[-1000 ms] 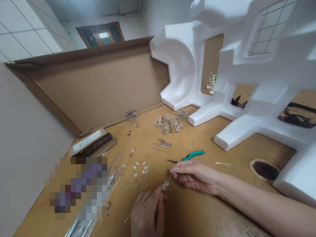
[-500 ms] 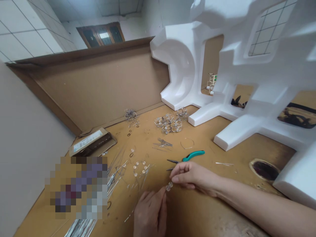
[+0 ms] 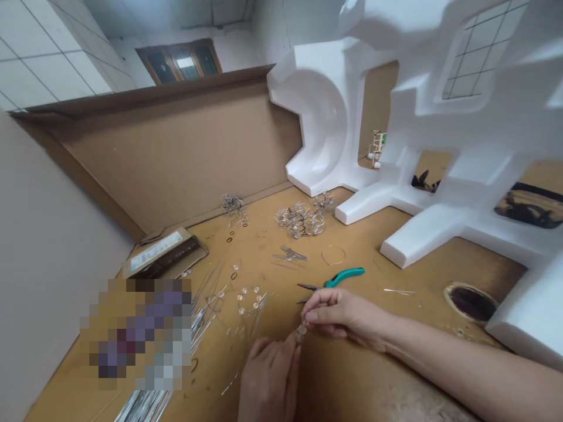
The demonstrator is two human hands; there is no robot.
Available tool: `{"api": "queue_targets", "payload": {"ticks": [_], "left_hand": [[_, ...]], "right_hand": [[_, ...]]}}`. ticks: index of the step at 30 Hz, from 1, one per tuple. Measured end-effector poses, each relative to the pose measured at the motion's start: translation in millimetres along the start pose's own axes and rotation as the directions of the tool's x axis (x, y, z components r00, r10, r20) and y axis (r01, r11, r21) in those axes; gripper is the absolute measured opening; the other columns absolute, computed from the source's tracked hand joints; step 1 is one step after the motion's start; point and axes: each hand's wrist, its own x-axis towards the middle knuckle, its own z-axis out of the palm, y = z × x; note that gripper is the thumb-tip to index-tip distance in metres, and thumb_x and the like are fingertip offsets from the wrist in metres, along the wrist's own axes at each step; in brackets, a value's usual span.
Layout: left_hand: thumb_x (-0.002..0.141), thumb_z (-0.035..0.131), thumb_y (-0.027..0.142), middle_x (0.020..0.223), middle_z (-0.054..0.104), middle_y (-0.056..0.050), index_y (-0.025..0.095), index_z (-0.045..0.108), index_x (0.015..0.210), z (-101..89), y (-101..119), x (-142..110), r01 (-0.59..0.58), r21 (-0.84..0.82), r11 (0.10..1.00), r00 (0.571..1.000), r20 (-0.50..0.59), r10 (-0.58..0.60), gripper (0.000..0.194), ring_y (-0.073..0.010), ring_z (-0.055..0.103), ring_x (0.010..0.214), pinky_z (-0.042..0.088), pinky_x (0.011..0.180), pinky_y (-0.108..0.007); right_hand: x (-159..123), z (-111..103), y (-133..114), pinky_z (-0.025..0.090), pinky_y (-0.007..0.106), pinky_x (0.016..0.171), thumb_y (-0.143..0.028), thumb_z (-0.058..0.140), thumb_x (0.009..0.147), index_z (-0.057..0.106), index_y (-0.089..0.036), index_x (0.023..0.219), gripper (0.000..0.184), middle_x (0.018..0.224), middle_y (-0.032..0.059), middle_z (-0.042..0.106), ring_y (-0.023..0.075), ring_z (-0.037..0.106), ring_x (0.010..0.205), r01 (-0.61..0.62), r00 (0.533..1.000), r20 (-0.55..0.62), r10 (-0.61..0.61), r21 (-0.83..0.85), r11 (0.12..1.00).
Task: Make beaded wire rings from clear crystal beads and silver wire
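Note:
Both of my hands meet low in the middle of the view over some clear beads (image 3: 301, 333). My left hand (image 3: 269, 375) is closed, with thumb and forefinger pinching at the lower side of the beads. From the right, my right hand (image 3: 341, 313) pinches at their upper end, its fingers curled. A thin wire (image 3: 232, 381) runs on the table left of my left hand. Teal-handled pliers (image 3: 345, 275) lie just beyond my right hand, jaws pointing left and partly apart. Loose clear beads (image 3: 248, 299) form a rough ring to the left.
Bead-and-wire pieces (image 3: 301, 220) sit farther back, with short wires (image 3: 290, 255) before them. Long metal wires (image 3: 145, 404) lie at left beside a flattened cardboard box (image 3: 165, 255). White foam packing (image 3: 325, 117) rises at right; a round hole (image 3: 470, 302) shows in the tabletop.
My left hand has shifted slightly to the right and closer to my right hand. The beads between them now stand more upright. My right hand stays nearly in place.

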Motion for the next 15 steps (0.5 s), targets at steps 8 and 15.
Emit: {"api": "queue_targets", "payload": {"ticks": [8,15], "left_hand": [[0.086,0.043,0.028,0.069,0.064,-0.004,0.012,0.047,0.117,2.0,3.0,2.7,0.045,0.224,0.974,0.999,0.002,-0.047,0.035,-0.0170,0.061,0.060,0.045,0.060,-0.029],[0.090,0.035,0.030,0.079,0.067,-0.003,0.019,0.050,0.111,3.6,4.9,-0.2,0.136,0.068,0.988,0.985,0.100,-0.143,0.028,-0.0121,0.064,0.061,0.046,0.050,-0.018]], "right_hand": [[-0.8,1.6,-3.1,0.024,0.019,0.043,-0.029,0.073,0.060,0.063,-0.014,0.066,0.019,0.051,-0.0058,0.051,0.0033,0.038,0.045,0.089,0.993,-0.052,-0.110,-0.312,0.946],[-0.9,5.9,-2.0,0.028,0.019,0.048,-0.029,0.073,0.060,0.062,-0.014,0.066,0.019,0.055,-0.0052,0.054,0.0043,0.042,0.050,0.052,0.997,-0.031,-0.065,-0.316,0.947]]}}
